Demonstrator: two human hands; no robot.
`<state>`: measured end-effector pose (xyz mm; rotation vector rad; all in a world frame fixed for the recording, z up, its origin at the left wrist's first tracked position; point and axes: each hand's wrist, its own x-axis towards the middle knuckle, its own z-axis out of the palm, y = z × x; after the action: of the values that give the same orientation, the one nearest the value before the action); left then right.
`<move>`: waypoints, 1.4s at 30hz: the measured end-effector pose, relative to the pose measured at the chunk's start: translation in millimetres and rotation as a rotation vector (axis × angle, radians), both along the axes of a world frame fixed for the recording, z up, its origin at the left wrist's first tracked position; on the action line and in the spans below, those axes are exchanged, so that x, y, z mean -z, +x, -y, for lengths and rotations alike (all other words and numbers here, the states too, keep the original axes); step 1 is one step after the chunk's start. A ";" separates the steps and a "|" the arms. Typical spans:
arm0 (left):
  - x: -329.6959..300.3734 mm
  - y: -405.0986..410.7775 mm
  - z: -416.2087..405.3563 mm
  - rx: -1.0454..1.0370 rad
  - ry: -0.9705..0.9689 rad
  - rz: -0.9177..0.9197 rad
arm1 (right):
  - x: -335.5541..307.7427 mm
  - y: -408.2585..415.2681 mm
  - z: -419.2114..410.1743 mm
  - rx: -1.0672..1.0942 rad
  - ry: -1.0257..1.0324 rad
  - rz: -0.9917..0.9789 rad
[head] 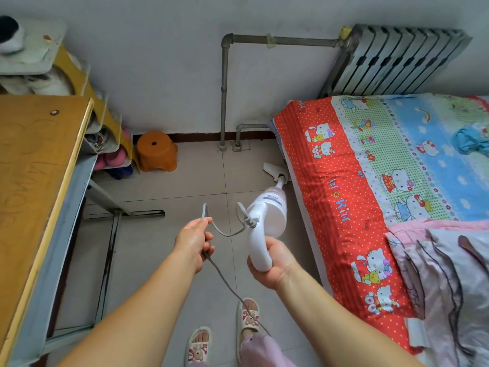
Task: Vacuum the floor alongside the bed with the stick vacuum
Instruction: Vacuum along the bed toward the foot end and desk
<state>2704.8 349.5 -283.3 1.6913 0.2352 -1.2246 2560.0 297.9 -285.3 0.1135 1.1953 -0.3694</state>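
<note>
My right hand (274,262) is wrapped tight around the curved white plastic handle of the stick vacuum (267,221), fingers curled under, thumb over the smooth glossy grip. My left hand (194,241) pinches the thin grey power cord (225,280), which loops up out of my fingers, sags across to the back of the vacuum's body, and trails down from my palm toward my slippers (247,315). The vacuum's round white canister tapers into a slim tube that slants down to the wedge-shaped floor head (272,169), sitting on the pale tiled floor (164,247) just beside the bed (370,181), near the wall. I think the head touches the bed's edge, though the hanging sheet makes that hard to tell. The bed wears a crinkled cotton sheet, red with white dots along the side, cartoon cats printed over it. To my left stands a scuffed wooden desk (34,168) on a grey metal frame, and beyond it an orange plastic stool (156,151) with a hole in its top. A ribbed grey metal radiator (397,59) hangs on the wall behind the bed.
</note>
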 end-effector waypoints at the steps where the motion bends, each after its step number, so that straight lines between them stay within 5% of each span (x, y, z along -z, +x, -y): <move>1: -0.4 0.0 0.2 -0.001 0.003 0.002 | 2.0 -2.9 8.0 -0.004 -0.018 -0.025; 17: 3.1 -4.5 10.9 0.027 -0.010 -0.025 | -4.2 -18.7 -26.7 -0.197 -0.026 -0.110; 42: 4.9 7.8 3.2 -0.010 0.050 0.004 | 28.8 -19.4 71.8 -0.563 -0.232 -0.499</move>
<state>2712.6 346.3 -288.2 1.7334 0.2737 -1.2163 2540.6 226.1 -314.2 -0.5372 1.5993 -0.0308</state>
